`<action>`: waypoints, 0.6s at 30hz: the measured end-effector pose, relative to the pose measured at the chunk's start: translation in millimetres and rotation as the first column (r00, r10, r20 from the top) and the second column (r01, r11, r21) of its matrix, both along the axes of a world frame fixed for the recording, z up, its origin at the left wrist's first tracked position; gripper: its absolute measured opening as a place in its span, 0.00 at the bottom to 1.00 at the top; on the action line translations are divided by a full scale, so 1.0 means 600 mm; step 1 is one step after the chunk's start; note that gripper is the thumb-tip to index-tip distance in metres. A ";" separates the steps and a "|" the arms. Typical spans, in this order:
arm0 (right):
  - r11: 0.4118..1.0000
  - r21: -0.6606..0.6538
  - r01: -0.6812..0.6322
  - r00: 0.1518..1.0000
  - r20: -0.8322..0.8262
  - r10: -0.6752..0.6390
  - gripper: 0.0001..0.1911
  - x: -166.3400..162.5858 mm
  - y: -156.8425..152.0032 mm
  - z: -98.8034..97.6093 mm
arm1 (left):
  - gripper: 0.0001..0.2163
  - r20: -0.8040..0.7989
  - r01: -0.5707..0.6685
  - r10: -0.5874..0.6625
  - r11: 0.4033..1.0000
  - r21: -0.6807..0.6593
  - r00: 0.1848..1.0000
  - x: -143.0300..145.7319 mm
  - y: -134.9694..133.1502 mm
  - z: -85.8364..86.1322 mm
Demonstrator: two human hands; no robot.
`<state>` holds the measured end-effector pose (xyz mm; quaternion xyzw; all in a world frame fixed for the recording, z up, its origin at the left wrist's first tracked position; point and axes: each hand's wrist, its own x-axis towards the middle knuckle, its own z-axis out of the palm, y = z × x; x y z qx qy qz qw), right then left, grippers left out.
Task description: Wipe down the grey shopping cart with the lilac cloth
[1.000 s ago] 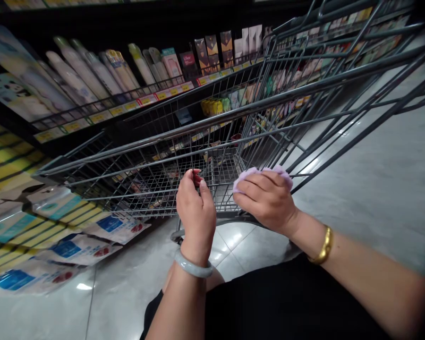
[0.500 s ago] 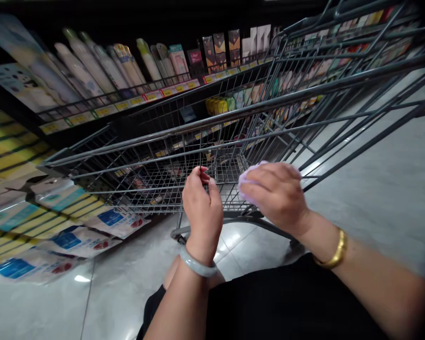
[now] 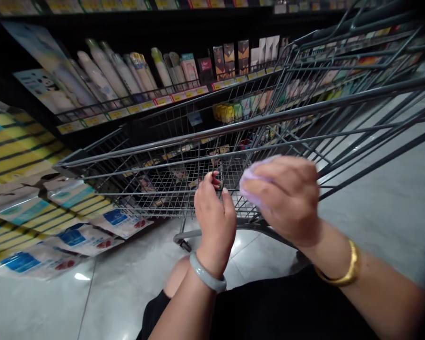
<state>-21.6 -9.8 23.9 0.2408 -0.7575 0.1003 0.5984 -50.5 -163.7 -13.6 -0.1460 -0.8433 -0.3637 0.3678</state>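
A grey wire shopping cart (image 3: 184, 138) stands in front of me. My left hand (image 3: 215, 212), with a pale bangle at the wrist, is at the cart's near side, its fingers curled round a wire. Bunched in my right hand (image 3: 292, 198) is a light purple cloth (image 3: 251, 182); the fingers are closed over it and slightly blurred. That hand is beside the near side wall of the cart, and I cannot tell whether the cloth touches the wires. A gold bracelet is on the right wrist.
Behind the cart, a shelf (image 3: 127, 111) with price tags carries several upright packages (image 3: 102, 71) and small boxes (image 3: 228, 61). Large plastic packs (image 3: 81, 236) are stacked at the left. Grey tiled floor (image 3: 375, 226) extends to the right.
The view has shifted, so the cart and shelf appear a little lower and further right. My right hand with the cloth looks nearer and larger. The left hand keeps its place on the cart.
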 end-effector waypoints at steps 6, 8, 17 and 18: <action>0.992 0.054 0.115 0.991 -0.072 -0.111 0.05 -0.016 -0.016 -0.012 | 0.21 -0.041 0.011 -0.011 1.000 -0.013 0.999 0.007 0.008 -0.007; 0.979 0.185 0.091 0.996 -0.021 -0.088 0.05 -0.020 -0.020 -0.032 | 0.22 -0.036 0.046 -0.047 0.998 -0.033 0.998 0.010 0.008 -0.008; 0.997 -0.016 0.077 0.997 -0.023 -0.078 0.10 -0.014 -0.001 -0.014 | 0.25 -0.010 0.080 -0.082 0.986 -0.147 0.997 0.032 0.014 0.000; 0.994 0.048 0.096 0.995 -0.006 -0.096 0.07 -0.015 -0.003 -0.024 | 0.25 -0.013 0.079 -0.082 0.986 -0.146 0.997 0.033 0.014 -0.001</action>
